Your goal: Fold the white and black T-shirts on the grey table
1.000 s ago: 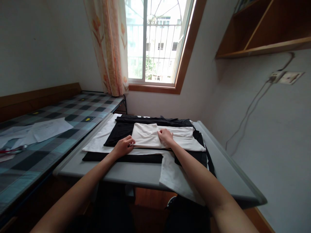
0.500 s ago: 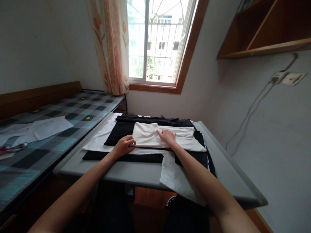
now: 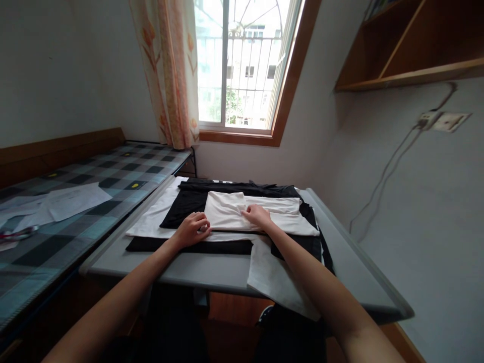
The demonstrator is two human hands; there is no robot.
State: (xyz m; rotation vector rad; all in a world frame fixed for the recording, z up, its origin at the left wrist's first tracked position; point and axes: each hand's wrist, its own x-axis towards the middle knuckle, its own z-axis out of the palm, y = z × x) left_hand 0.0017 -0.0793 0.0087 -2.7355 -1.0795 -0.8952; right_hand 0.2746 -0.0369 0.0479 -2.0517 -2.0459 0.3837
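Note:
A partly folded white garment (image 3: 223, 206) lies on top of a spread of dark and white clothes; its exact kind is hard to make out. At its near left corner my left hand (image 3: 192, 229) has its fingers curled in and the thumb against them, gripping the fabric edge. Near the middle of the garment my right hand (image 3: 258, 216) pinches the cloth beside the folded-over layer. Black cloth (image 3: 181, 209) shows beneath on the left. A white piece of clothing (image 3: 270, 275) hangs over the table's near edge, under my right forearm.
The clothes rest on a grey table (image 3: 227, 262). To the left is a bed with a checked mattress (image 3: 151, 171) bearing papers (image 3: 75, 201). A curtain (image 3: 172, 75) and window are ahead. On the right are a wall shelf (image 3: 408, 73) and a socket (image 3: 451, 122) with cables.
My right hand's extended index finger has curled down into a pinch on the white cloth. My left hand stays at the same corner. The view has shifted slightly.

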